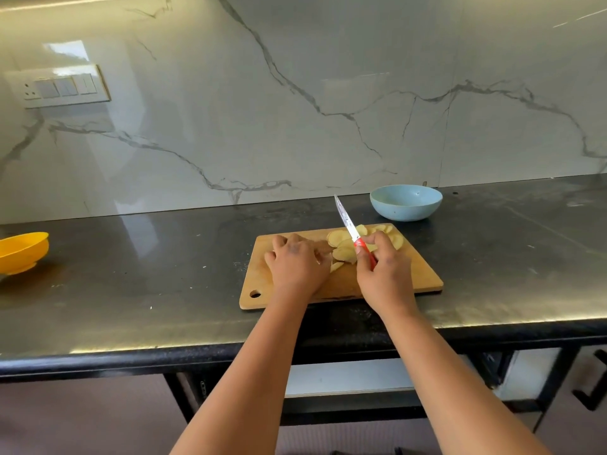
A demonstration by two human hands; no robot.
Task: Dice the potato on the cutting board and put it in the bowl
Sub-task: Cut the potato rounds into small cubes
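2 hands are on the wooden cutting board [423, 277], which lies on the dark counter [147, 274]. The right hand [384, 274] has its fingers curled round the red handle of the knife [353, 236]. The blade points up and away, tilted a little to the left, with its tip in the air above the board. The left hand [297, 266] rests knuckles-up on the board. Its fingers bend down, and I cannot tell if they hold a piece underneath.

Many potato slices [338, 239] lie in a loose pile on the far part of the board. They sit between the 2 hands and a bit beyond them, touching or just beside the fingers of both hands. They are flat rounds, not small cubes yet, so I think the dicing is not done.

The blue bowl [406, 205] stands behind the board's far right corner, near it but not touching. It looks empty. The right hand is nearer to it than the left.

1 yellow bowl [23, 251] sits far off at the left edge of the counter. I can read no words or brand names anywhere.
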